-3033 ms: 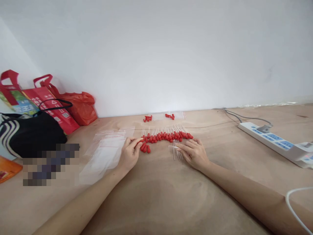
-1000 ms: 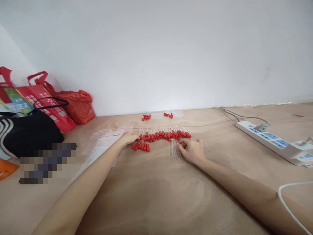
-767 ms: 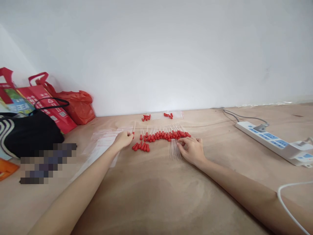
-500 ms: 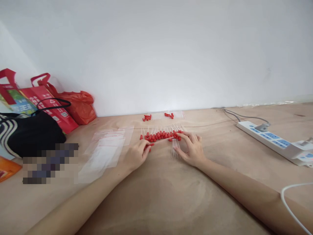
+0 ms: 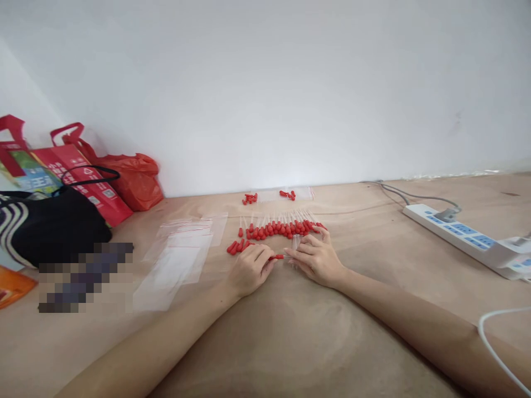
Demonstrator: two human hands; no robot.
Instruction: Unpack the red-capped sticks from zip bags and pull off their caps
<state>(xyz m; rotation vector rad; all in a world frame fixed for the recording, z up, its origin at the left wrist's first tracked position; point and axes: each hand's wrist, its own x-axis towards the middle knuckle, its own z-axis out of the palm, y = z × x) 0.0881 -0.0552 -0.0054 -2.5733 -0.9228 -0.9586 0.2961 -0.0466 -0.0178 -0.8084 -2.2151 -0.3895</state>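
My left hand is closed around a red rubber bulb, whose tip points right. Opposite it, my right hand pinches a thin clear tube, and the tube's end meets the bulb or lies right at it; I cannot tell how far it is inserted. Under the right fingers lie several loose clear tubes, partly hidden. Just beyond both hands runs a row of droppers with red bulbs towards me and clear stems towards the wall. Loose red bulbs lie beside my left hand.
Flat clear zip bags are spread left of the hands. Near the wall, more red bulbs lie by another clear bag. Shopping bags and a black bag stand at left; a power strip with cables is at right.
My left hand has moved right with a red bulb, and my hands have come together. My right hand has drawn back slightly from the row and now holds a clear tube against the bulb.
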